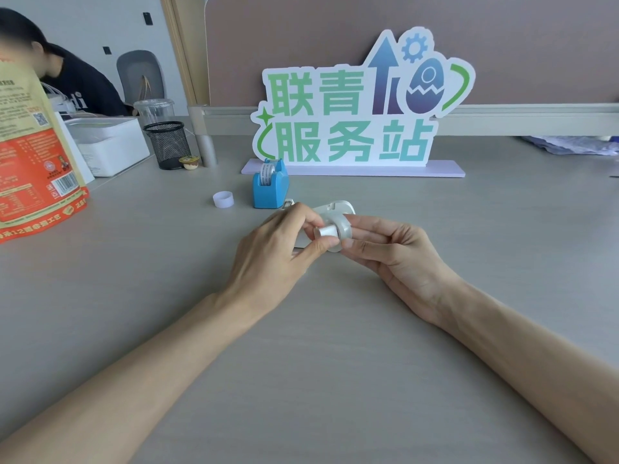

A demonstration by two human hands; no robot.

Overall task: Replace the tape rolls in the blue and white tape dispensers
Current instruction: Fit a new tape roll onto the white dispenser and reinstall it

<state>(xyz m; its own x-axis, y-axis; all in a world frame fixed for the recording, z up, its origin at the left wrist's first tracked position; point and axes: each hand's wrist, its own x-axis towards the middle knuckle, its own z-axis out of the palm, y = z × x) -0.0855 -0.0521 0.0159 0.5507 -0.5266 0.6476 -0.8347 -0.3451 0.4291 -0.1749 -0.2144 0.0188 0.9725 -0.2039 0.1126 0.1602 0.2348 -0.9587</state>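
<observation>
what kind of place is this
Probably an office service desk: a grey desk with a partition, a standing "服务站" sign, a mesh pen holder and a blue tape dispenser.

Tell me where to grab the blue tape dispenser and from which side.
Grip the blue tape dispenser across its two flat side walls, coming from above. It stands upright with the roll seated in its top slot, so keep fingers low on the body, clear of the roll.
</observation>
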